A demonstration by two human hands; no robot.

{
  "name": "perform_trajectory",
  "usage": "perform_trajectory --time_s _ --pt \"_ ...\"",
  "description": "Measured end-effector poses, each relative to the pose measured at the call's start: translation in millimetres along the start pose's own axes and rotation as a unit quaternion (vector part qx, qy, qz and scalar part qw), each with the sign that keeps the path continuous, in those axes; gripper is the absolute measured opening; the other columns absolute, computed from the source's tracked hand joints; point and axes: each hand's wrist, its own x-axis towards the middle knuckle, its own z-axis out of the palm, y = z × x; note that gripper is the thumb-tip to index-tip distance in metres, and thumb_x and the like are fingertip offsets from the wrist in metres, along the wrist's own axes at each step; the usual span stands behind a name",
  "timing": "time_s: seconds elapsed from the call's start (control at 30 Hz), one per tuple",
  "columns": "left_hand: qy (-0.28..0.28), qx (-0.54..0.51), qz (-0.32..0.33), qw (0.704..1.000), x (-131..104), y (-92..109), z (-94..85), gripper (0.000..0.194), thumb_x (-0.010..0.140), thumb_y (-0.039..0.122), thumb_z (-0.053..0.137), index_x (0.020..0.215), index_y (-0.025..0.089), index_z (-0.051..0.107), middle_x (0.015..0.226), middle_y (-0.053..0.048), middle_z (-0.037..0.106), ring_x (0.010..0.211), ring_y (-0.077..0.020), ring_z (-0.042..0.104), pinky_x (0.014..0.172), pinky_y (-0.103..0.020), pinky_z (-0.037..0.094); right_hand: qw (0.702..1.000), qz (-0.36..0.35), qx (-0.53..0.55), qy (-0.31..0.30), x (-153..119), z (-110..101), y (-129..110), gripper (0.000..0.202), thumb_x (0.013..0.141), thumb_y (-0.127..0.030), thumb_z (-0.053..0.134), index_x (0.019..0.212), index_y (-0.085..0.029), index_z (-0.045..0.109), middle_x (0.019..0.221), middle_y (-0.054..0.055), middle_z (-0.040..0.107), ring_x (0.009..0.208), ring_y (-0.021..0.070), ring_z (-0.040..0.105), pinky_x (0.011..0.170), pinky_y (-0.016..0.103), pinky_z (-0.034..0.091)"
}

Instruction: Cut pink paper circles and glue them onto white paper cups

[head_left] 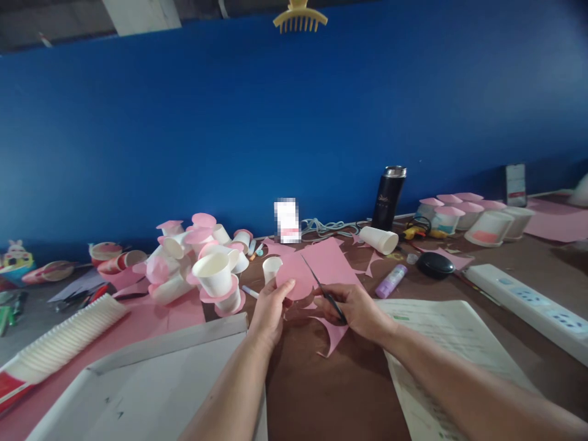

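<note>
Left hand [272,301] pinched rounded edge of partly cut pink paper sheet [333,260], center of frame; right hand [356,309] gripped black-handled scissors [329,300], blades across sheet. White paper cups [214,277] cluttered brown desk [331,398], left of center.

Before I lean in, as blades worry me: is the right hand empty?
No, the right hand holds scissors, with a blade over the pink paper.
</note>
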Motion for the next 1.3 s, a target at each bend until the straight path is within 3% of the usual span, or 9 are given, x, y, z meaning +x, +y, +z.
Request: perform_trajectory --time_s 0.2,0.3,0.47,0.67,0.83,1.07,1.3 --pt "-0.056 -0.039 -0.022 0.997 -2 1 1.6 0.036 0.063 0.033 0.078 0.091 0.013 0.069 0.072 -0.004 0.066 0.053 -0.0095 0.053 0.047 -0.020 0.039 0.996 0.030 0.073 0.034 3 -1 -2 0.046 0.066 -0.049 0.077 0.091 -0.012 0.067 0.048 -0.006 0.044 0.041 0.0061 0.034 0.041 0.022 0.024" --pt "-0.027 -0.049 -0.014 0.998 0 1 0.1 0.030 0.061 0.031 0.081 0.081 0.013 0.067 0.061 0.001 0.059 0.048 -0.0059 0.046 0.044 -0.018 0.035 0.994 0.055 0.071 0.055 4 -3 -3 0.050 0.063 -0.049 0.078 0.096 -0.012 0.066 0.049 -0.005 0.049 0.042 0.0074 0.040 0.041 0.021 0.026" --pt "-0.005 -0.064 0.003 0.998 6 0 -3.0 0.031 0.059 0.028 0.082 0.062 0.014 0.054 0.051 0.007 0.044 0.045 -0.0024 0.037 0.043 -0.015 0.028 0.997 0.052 0.062 0.000 1 1 -9 0.053 0.065 -0.053 0.076 0.096 -0.010 0.067 0.049 -0.005 0.047 0.044 0.0058 0.038 0.043 0.021 0.026" --pt "-0.016 -0.066 0.000 0.998 -1 5 2.9 0.026 0.058 0.028 0.081 0.070 0.014 0.062 0.052 0.005 0.051 0.044 -0.0043 0.042 0.043 -0.017 0.032 0.999 0.019 0.019 -0.022 -2 3 -10 0.053 0.069 -0.052 0.074 0.099 -0.008 0.069 0.060 -0.001 0.053 0.054 0.0077 0.043 0.050 0.022 0.031" --pt "-0.039 -0.052 -0.004 0.998 -3 4 3.1 0.028 0.063 0.029 0.078 0.084 0.013 0.068 0.065 -0.002 0.066 0.051 -0.0094 0.054 0.049 -0.020 0.041 1.000 0.009 0.004 -0.018 -2 1 -8 0.052 0.072 -0.052 0.072 0.099 -0.007 0.069 0.055 -0.003 0.049 0.051 0.0072 0.039 0.047 0.023 0.026" --pt "-0.040 -0.049 0.012 0.998 0 0 1.2 0.020 0.068 0.026 0.076 0.082 0.014 0.070 0.069 -0.002 0.069 0.053 -0.0069 0.055 0.052 -0.017 0.041 1.000 0.017 0.008 -0.018 -2 2 -7 0.052 0.072 -0.051 0.072 0.100 -0.008 0.068 0.052 -0.005 0.044 0.047 0.0060 0.033 0.045 0.023 0.023" --pt "-0.060 -0.051 0.015 0.997 0 -1 0.5 0.029 0.069 0.030 0.076 0.092 0.013 0.069 0.076 -0.005 0.071 0.061 -0.0120 0.061 0.058 -0.021 0.046 1.000 0.010 0.010 -0.019 0 1 -4 0.049 0.073 -0.050 0.071 0.100 -0.009 0.068 0.053 -0.005 0.043 0.048 0.0060 0.032 0.044 0.023 0.021"
